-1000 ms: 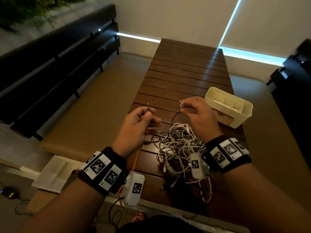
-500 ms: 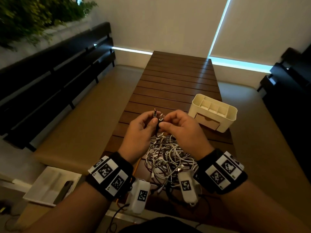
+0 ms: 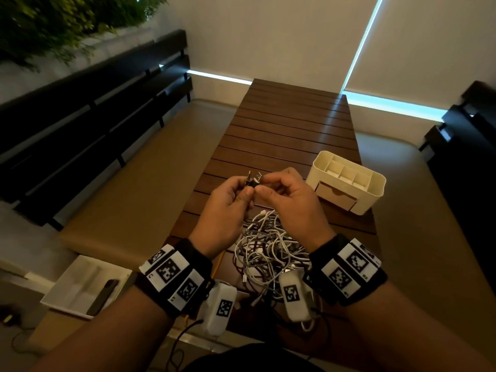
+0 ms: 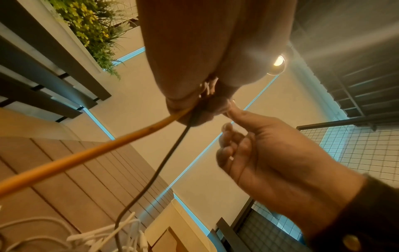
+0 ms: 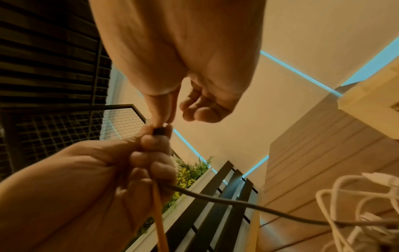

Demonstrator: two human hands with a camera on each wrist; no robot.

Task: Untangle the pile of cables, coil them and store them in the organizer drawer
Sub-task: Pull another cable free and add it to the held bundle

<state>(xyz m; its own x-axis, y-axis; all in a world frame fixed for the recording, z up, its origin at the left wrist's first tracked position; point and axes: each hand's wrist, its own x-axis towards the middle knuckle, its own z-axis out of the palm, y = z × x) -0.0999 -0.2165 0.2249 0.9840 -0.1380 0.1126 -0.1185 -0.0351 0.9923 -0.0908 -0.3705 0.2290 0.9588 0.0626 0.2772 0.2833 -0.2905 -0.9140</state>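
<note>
Orange cable (image 4: 90, 154) and a dark cable (image 5: 237, 202), gripped in the left hand (image 3: 228, 210), meet at plugs (image 3: 253, 179) the right hand (image 3: 290, 202) pinches above the near tangle (image 3: 268, 248). Keep plugs aligned; organizer (image 3: 346, 183) sits right.

Head view dim overall, warm brown cast. Brightest spots are the cool blue-white strips of daylight (image 3: 357, 44) leaking round the blinds (image 3: 281, 36); one pale streak reflects down the slatted table (image 3: 326, 130). Benches at both sides nearly black, detail lost. Cable pile (image 3: 268, 245) sits in shade between the wrists. Frame edges bend strongly; plant (image 3: 67, 20) at top left soft and smeared.

Left wrist view: orange-tinted, ceiling lamp (image 4: 278, 63) flares, hazy streak runs to the upper right. Orange cable (image 4: 71, 158) close to lens, blurred.

Right wrist view: same warm tint, the near palm (image 5: 172, 51) out of focus, white cables (image 5: 345, 204) soft at lower right.
</note>
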